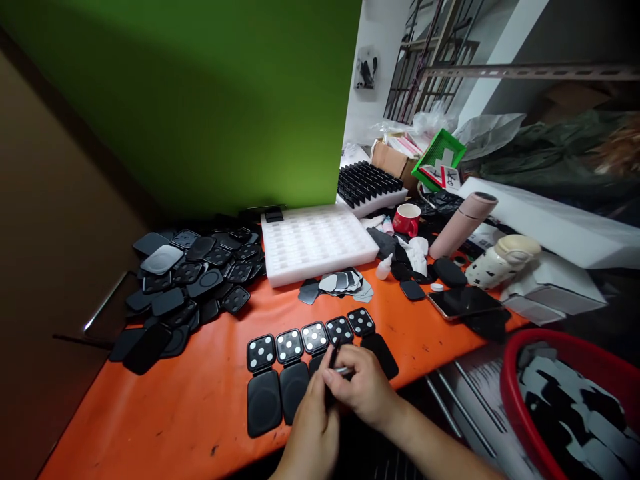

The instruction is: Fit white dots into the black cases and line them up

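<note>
I observe both hands working close together at the near edge of the orange worktop (200,400). My right hand (367,390) has its grip pinched on a thin metal tool (343,369), the tip aimed left toward the middle of a row of five open black cases (315,350). My left hand (313,427) lies just beside it, fingers curled against the lower half of the third case; I cannot tell whether its grip is pressed on that case or merely resting there. Each case in the row lies flat, upper half showing white dots, lower half plain black. A heap of black cases (190,287) sits well apart at the left. Behind the row lie a white foam tray (315,243), a few grey inserts (340,283), a red mug (407,219), a phone (463,301) and, at right, a red basket (520,407).
</note>
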### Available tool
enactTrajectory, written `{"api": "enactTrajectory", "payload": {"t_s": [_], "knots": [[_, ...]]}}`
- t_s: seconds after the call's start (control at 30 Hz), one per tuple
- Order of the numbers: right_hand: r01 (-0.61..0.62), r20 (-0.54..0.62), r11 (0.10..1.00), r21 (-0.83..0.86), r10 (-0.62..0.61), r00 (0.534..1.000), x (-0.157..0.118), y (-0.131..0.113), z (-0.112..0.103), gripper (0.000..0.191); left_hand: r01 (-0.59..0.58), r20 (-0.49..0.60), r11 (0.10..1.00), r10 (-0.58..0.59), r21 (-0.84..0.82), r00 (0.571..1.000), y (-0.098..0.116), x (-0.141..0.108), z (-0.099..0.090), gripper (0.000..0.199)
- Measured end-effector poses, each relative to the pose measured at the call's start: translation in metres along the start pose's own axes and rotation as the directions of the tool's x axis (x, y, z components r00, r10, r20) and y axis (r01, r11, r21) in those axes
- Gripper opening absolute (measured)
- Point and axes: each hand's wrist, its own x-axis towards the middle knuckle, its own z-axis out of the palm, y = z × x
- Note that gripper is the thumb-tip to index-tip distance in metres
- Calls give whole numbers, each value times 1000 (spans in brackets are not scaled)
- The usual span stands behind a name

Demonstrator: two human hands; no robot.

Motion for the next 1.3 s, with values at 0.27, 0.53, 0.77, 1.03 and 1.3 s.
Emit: {"api": "enactTrajectory", "payload": {"t_s": [0.27, 0.53, 0.77, 1.03, 1.3], "knots": [[-205, -129, 924, 324, 258, 958, -6, 1, -6, 23, 411, 172, 605, -413, -682, 894, 24, 4, -7, 64], [-394, 52, 601, 695, 505, 862, 7, -5, -12, 33, 424, 251, 587, -356, -690, 900, 26, 4, -9, 67], [-420, 180, 456, 785, 480, 858, 5, -7, -12, 25, -69, -75, 983, 83, 172, 994, 29, 16, -37, 37], [-369, 49, 675, 639, 443, 895, 5, -4, -13, 32, -343, 182, 651, 304, 677, 935, 48, 33, -60, 15], [-344, 96, 794, 501, 344, 934, 3, -5, -23, 31, -441, 281, 531, 357, 724, 891, 49, 37, -64, 22]]}}
